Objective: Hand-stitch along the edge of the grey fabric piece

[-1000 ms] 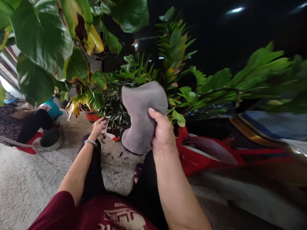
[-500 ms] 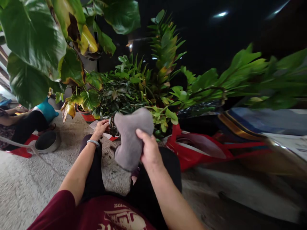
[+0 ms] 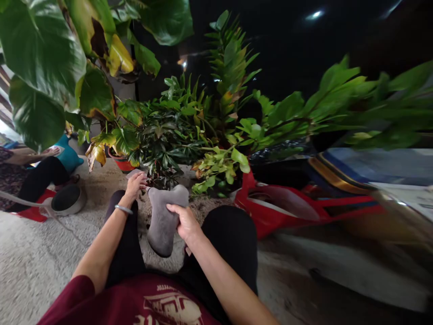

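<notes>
My right hand point(image 3: 184, 221) grips a grey plush bone-shaped cushion point(image 3: 164, 221), thumb on its front face. The cushion hangs upright between my knees, its two-lobed top level with my left hand. Just left of it, my left hand point(image 3: 136, 184) has its fingers closed together at a pale flat piece point(image 3: 134, 173), which shows only in part behind them. What that piece is cannot be made out. A grey bangle circles my left wrist.
Leafy potted plants point(image 3: 169, 126) stand ahead, one in a red pot point(image 3: 122, 162). A red bag point(image 3: 243, 198) lies to the right. On the left sit another person point(image 3: 23, 180), a teal cushion point(image 3: 67, 155), a round grey pot point(image 3: 79, 198) and a red stool point(image 3: 30, 214).
My right hand has lowered the grey cushion and brought it left, towards my body. My left hand has shifted slightly left; a red and white edge beside it no longer shows.
</notes>
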`<state>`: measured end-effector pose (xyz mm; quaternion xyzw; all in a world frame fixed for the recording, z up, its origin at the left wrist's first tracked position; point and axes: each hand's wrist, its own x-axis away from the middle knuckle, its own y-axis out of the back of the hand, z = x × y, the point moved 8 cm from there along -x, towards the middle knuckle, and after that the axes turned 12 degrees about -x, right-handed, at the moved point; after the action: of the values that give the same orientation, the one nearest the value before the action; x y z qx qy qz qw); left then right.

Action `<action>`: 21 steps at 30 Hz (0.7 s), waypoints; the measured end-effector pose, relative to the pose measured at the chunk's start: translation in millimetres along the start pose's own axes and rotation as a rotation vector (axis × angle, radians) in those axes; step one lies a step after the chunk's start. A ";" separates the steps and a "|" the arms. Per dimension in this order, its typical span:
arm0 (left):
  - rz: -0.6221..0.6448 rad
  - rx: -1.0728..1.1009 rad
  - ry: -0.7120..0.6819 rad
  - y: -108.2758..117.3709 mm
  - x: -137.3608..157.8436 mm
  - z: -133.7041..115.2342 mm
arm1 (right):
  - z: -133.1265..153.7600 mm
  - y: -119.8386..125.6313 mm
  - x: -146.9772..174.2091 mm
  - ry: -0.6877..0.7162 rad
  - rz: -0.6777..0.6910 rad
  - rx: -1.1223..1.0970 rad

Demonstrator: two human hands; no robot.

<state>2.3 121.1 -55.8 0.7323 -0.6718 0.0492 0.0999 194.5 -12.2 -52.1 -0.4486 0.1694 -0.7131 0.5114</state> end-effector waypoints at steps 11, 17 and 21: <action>0.246 0.292 0.109 -52.3 130.1 -16.4 | 25.5 -57.8 -1.8 0.291 0.336 0.606; 0.178 0.303 0.214 -36.0 130.3 -9.8 | 58.4 -73.1 -24.4 0.135 0.743 0.929; 0.109 0.230 0.187 -8.1 139.1 -23.1 | 85.6 -39.1 -79.2 0.120 0.313 0.518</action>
<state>24.7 -8.9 -5.2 0.6937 -0.6881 0.1991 0.0750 247.4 92.5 -15.5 -0.2289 0.0790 -0.6704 0.7014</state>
